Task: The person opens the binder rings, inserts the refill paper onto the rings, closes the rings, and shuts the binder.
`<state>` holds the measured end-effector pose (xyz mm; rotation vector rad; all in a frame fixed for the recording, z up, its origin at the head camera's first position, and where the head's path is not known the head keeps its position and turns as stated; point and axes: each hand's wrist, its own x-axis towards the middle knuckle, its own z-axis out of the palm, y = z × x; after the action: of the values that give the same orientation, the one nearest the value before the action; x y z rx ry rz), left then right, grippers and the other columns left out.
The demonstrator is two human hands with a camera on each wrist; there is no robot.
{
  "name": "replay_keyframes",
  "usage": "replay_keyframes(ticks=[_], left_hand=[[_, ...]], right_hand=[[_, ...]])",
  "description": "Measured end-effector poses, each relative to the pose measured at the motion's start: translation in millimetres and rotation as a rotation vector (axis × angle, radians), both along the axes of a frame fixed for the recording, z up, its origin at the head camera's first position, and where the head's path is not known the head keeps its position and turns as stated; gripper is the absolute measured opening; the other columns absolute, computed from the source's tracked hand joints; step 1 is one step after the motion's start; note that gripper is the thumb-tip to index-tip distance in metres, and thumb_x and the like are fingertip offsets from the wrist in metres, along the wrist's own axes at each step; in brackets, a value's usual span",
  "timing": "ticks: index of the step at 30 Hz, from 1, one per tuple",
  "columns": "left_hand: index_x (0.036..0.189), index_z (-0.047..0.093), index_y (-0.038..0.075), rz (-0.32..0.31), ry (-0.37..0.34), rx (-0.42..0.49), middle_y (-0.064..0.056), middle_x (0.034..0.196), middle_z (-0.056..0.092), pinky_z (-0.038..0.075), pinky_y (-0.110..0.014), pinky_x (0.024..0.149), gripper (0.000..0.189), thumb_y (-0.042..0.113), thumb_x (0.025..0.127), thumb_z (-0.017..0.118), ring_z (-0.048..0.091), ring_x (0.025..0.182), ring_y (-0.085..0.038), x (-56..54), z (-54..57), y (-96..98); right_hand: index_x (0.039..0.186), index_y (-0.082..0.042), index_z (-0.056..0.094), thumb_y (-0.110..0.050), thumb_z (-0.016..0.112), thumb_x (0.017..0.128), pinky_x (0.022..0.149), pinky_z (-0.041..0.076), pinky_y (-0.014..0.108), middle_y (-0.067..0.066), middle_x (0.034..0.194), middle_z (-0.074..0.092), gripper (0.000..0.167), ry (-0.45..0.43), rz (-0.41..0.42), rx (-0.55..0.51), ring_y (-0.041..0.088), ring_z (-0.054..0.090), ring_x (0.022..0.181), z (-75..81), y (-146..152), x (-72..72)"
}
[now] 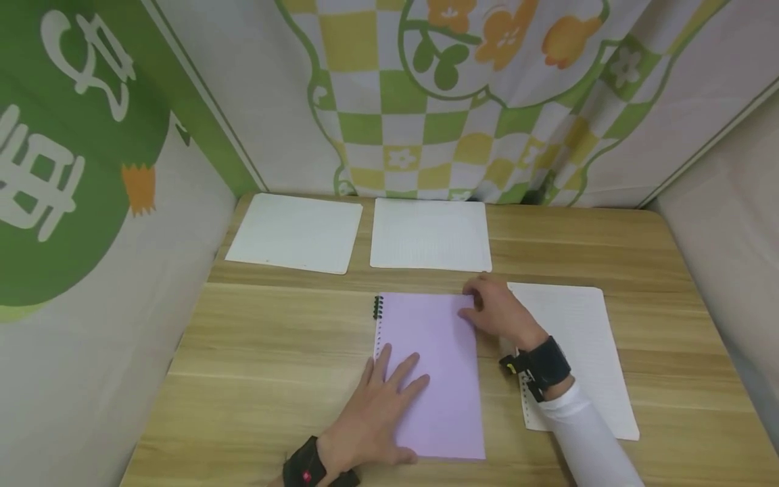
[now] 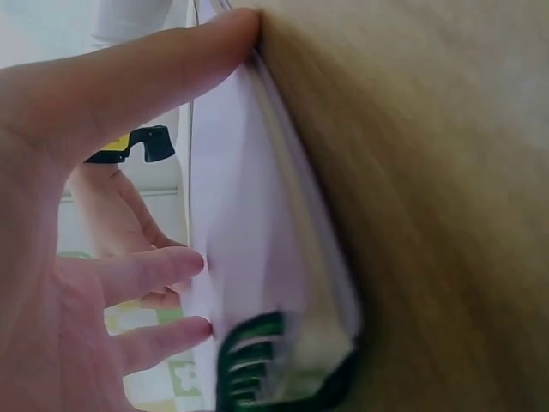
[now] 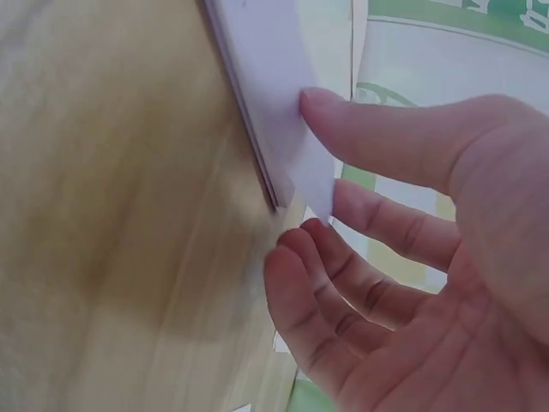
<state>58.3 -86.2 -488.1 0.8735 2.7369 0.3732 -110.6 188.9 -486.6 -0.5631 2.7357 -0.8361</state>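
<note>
A purple-covered notebook (image 1: 441, 379) with dark green binding rings (image 1: 378, 307) at its upper left lies on the table. My left hand (image 1: 377, 406) rests on its left part, fingers spread; in the left wrist view the thumb (image 2: 171, 69) lies along the notebook's edge near the rings (image 2: 257, 360). At the top right corner my right hand (image 1: 502, 311) pinches the notebook's cover. In the right wrist view the corner of that cover (image 3: 283, 112) is raised from the pages between thumb and index finger, while the other fingers curl loosely below.
Right of the notebook lies a white ruled sheet (image 1: 578, 352) with punched holes, partly under my right forearm. Two more white sheets lie along the table's back edge, a plain one (image 1: 295, 233) and a ruled one (image 1: 430, 235). Fabric walls (image 1: 395, 135) enclose the wooden table (image 1: 262, 352).
</note>
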Motion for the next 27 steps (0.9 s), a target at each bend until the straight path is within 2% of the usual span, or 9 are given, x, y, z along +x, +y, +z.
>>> replay_keyframes(ticks=[4, 9, 11, 14, 17, 21, 23, 27], left_hand=[[0.159, 0.049, 0.022, -0.001, -0.009, 0.018, -0.01, 0.175, 0.03, 0.027, -0.075, 0.121, 0.109, 0.067, 0.069, 0.091, 0.02, 0.158, -0.057, -5.3, -2.1, 2.2], [0.162, 0.045, 0.024, -0.006, -0.016, 0.041, -0.007, 0.176, 0.026, 0.025, -0.077, 0.121, 0.11, 0.066, 0.071, 0.091, 0.018, 0.16, -0.054, -13.8, -4.0, 5.1], [0.164, 0.041, 0.026, -0.005, -0.022, 0.054, -0.007, 0.177, 0.024, 0.025, -0.077, 0.121, 0.112, 0.066, 0.071, 0.09, 0.017, 0.161, -0.053, -16.1, -4.2, 5.8], [0.167, 0.035, 0.026, -0.002, -0.022, 0.064, -0.006, 0.178, 0.022, 0.024, -0.077, 0.121, 0.116, 0.067, 0.072, 0.089, 0.016, 0.161, -0.053, -16.9, -3.8, 6.9], [0.169, 0.031, 0.024, 0.004, 0.01, 0.07, -0.008, 0.179, 0.02, 0.024, -0.076, 0.122, 0.124, 0.071, 0.07, 0.088, 0.016, 0.16, -0.057, -13.7, -3.6, 8.9], [0.17, 0.027, 0.018, 0.026, 0.086, 0.091, -0.011, 0.178, 0.02, 0.033, -0.072, 0.12, 0.129, 0.073, 0.07, 0.088, 0.021, 0.156, -0.061, -4.0, -1.0, 13.0], [0.169, 0.029, 0.015, 0.041, 0.11, 0.111, -0.012, 0.177, 0.023, 0.042, -0.069, 0.116, 0.123, 0.064, 0.074, 0.089, 0.028, 0.153, -0.061, 2.1, 1.1, 14.7], [0.158, 0.046, 0.01, 0.055, 0.155, 0.187, -0.013, 0.168, 0.04, 0.059, -0.06, 0.099, 0.089, 0.035, 0.082, 0.084, 0.049, 0.143, -0.057, 14.4, 7.0, 15.8]], right_hand=[[0.12, -0.002, 0.069, -0.016, 0.083, 0.094, 0.075, 0.05, 0.036, 0.01, 0.098, 0.065, 0.033, -0.019, -0.011, -0.029, 0.022, 0.058, 0.087, 1.1, 4.5, -7.2], [0.127, -0.004, 0.062, -0.014, 0.075, 0.099, 0.072, 0.055, 0.036, 0.014, 0.104, 0.068, 0.032, -0.111, -0.04, -0.11, 0.025, 0.065, 0.089, 5.4, 10.1, -13.2], [0.13, -0.003, 0.059, -0.012, 0.073, 0.101, 0.068, 0.057, 0.036, 0.016, 0.101, 0.069, 0.033, -0.16, -0.044, -0.167, 0.025, 0.069, 0.083, 6.8, 12.0, -15.3], [0.131, -0.003, 0.055, -0.009, 0.07, 0.102, 0.06, 0.057, 0.035, 0.014, 0.09, 0.067, 0.033, -0.229, -0.04, -0.263, 0.024, 0.068, 0.07, 8.9, 14.2, -18.4], [0.13, -0.003, 0.054, -0.009, 0.069, 0.103, 0.056, 0.058, 0.038, 0.01, 0.079, 0.062, 0.031, -0.292, -0.042, -0.363, 0.029, 0.065, 0.061, 12.8, 15.0, -21.0], [0.129, -0.002, 0.054, -0.009, 0.068, 0.104, 0.057, 0.061, 0.044, 0.009, 0.08, 0.062, 0.03, -0.347, -0.063, -0.475, 0.033, 0.064, 0.06, 20.9, 13.6, -22.9], [0.129, -0.001, 0.054, -0.009, 0.068, 0.103, 0.059, 0.062, 0.046, 0.01, 0.082, 0.063, 0.03, -0.363, -0.079, -0.501, 0.031, 0.064, 0.059, 24.6, 12.7, -23.1], [0.133, 0.0, 0.053, -0.014, 0.066, 0.106, 0.063, 0.063, 0.045, 0.012, 0.091, 0.064, 0.033, -0.385, -0.106, -0.521, 0.023, 0.064, 0.063, 29.7, 12.5, -22.4]])
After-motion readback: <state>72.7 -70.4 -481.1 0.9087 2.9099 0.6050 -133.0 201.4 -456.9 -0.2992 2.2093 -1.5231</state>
